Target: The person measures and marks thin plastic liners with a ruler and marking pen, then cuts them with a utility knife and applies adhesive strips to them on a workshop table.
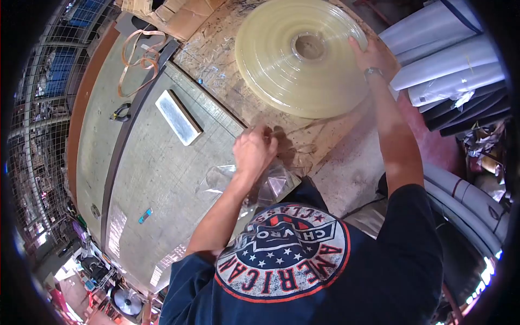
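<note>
A large, pale yellow, see-through roll of plastic film point(276, 70) lies flat at the top, with a round cardboard core point(309, 46) in its middle. At its right rim is my right hand point(369, 57), thumb on the upper face and the other fingers partly hidden along the outer edge. My left hand point(254, 147) is closed, fingers curled, at the corner of the metal-topped table. Crumpled clear plastic film point(273, 184) bunches under and beside that wrist, and the fingers appear pinched on it. Their tips are partly hidden.
On the metal-topped table point(146, 189) lie a white-faced block point(179, 118), a small blue item point(145, 215), yellow-and-black snips point(120, 112) and a looped tan strap point(128, 59). Cardboard point(187, 16) lies at the top. Rolls of sheet material point(449, 65) are stacked on the right.
</note>
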Demonstrator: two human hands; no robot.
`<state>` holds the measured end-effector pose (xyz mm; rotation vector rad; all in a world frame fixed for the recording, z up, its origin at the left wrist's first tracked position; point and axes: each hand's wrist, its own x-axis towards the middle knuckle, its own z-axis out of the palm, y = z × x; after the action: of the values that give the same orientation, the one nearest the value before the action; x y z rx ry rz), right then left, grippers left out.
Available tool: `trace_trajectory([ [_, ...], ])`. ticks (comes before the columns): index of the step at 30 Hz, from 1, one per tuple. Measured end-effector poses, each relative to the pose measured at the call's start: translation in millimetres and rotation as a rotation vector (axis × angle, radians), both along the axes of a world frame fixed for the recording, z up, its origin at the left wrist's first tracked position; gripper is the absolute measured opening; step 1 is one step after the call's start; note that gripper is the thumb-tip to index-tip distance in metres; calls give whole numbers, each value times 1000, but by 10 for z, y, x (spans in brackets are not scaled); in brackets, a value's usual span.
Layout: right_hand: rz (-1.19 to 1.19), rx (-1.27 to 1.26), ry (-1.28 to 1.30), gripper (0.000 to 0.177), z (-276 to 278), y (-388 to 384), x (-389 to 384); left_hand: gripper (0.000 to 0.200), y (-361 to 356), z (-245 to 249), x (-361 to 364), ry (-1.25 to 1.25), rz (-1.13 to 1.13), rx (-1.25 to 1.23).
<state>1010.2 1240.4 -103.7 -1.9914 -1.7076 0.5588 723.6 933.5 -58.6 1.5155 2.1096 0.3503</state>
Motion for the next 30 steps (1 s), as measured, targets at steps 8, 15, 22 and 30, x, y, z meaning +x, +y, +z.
trace_trajectory([
  [8,-14,-35,6,92,-189,113,76,38,-568,357,-875,-39,-69,-457],
  [15,172,53,60,97,-108,472,205,92,447,67,-661,-524,257,212],
  [22,154,14,-16,86,410,49,5,89,1446,-752,-177,-183,391,501],
  [30,-60,299,181,47,-653,-888,133,74,2604,-746,-1043,-459,40,375],
])
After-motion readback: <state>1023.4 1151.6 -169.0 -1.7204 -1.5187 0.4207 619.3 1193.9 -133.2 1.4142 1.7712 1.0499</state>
